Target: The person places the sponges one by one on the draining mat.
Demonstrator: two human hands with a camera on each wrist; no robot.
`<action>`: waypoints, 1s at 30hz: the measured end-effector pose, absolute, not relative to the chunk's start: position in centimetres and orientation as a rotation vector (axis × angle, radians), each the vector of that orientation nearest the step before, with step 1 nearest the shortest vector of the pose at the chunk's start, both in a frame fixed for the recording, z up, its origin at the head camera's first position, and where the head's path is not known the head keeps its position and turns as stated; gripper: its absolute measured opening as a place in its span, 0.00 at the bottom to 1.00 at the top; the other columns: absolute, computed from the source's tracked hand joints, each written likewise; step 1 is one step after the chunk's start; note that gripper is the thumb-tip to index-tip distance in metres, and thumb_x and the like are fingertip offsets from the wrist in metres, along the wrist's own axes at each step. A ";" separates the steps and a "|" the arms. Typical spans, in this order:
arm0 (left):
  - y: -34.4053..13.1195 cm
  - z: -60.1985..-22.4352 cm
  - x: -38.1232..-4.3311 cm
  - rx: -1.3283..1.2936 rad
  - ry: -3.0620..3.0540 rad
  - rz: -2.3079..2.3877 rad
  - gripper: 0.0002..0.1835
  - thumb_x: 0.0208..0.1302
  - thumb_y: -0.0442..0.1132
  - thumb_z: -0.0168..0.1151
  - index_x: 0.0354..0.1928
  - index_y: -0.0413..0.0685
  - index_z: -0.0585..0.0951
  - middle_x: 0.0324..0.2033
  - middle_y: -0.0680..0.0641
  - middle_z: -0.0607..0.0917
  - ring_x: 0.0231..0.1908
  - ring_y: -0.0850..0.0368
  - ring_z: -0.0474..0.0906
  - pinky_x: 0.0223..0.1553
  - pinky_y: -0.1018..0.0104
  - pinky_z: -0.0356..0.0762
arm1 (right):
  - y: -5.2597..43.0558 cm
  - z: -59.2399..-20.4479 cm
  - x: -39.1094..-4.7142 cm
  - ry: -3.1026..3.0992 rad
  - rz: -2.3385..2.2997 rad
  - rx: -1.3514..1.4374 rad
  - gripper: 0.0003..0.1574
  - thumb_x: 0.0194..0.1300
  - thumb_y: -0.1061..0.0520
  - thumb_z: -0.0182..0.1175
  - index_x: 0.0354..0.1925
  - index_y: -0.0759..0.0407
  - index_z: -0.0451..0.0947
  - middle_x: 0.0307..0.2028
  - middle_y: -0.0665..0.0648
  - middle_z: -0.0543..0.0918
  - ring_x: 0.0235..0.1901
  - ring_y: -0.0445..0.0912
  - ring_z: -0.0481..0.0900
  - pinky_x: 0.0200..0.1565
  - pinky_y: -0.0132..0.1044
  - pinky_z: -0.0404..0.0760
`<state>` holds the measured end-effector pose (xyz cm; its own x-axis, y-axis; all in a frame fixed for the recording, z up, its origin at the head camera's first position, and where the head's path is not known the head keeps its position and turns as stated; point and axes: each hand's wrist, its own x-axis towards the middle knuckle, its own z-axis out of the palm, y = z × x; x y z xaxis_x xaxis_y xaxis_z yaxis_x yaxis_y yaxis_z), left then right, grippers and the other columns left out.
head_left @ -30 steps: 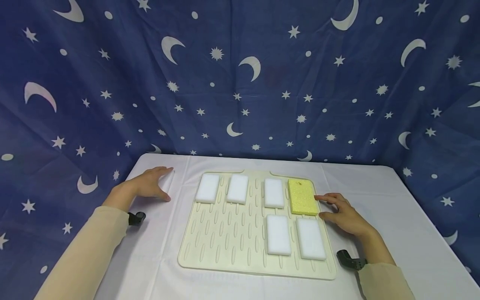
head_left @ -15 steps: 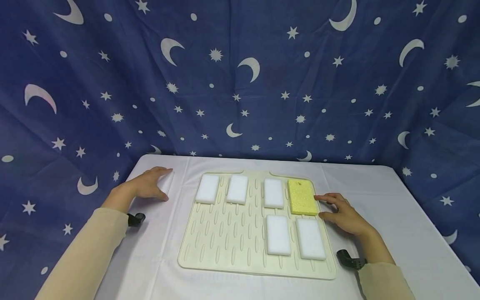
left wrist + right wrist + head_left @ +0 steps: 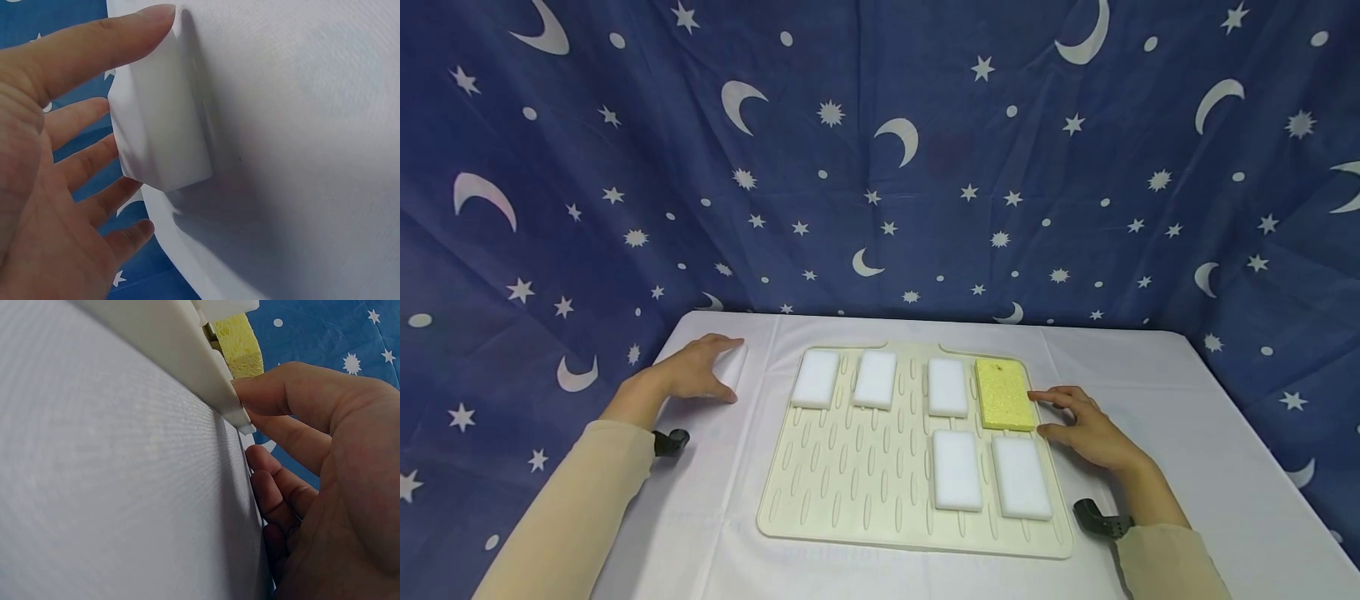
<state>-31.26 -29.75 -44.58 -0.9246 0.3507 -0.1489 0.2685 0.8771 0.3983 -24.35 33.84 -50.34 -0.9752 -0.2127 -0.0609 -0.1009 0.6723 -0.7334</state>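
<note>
At the table's left side my left hand (image 3: 696,371) is spread around a white sponge block (image 3: 172,119), with thumb and fingers fairly straight. Fingertips meet or pass behind the block's edge in the left wrist view; firm contact cannot be told. My right hand (image 3: 1090,429) rests at the right edge of a cream ribbed mat (image 3: 850,483), fingers loosely bent. Its index fingertip reaches the side of a yellow sponge (image 3: 1006,396) lying on the mat. Seen from the right wrist, the nearest fingertip touches or nearly touches the mat's rim.
Several white blocks lie on the mat, including one at the back left (image 3: 816,379) and one at the front right (image 3: 1022,477). A white cloth (image 3: 737,558) covers the table. A blue curtain (image 3: 940,225) with moons and stars hangs behind it.
The head view tilts up very slightly. Both hands, the mat, the yellow sponge and the white blocks hold essentially the same places.
</note>
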 end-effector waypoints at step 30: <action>-29.9 -44.0 -29.6 0.500 2.876 0.536 0.59 0.48 0.54 0.83 0.77 0.36 0.63 0.73 0.27 0.64 0.71 0.24 0.59 0.71 0.31 0.58 | 33.9 -50.5 -24.4 2.752 -1.175 -0.255 0.37 0.64 0.53 0.70 0.70 0.52 0.75 0.68 0.64 0.66 0.71 0.68 0.60 0.66 0.80 0.55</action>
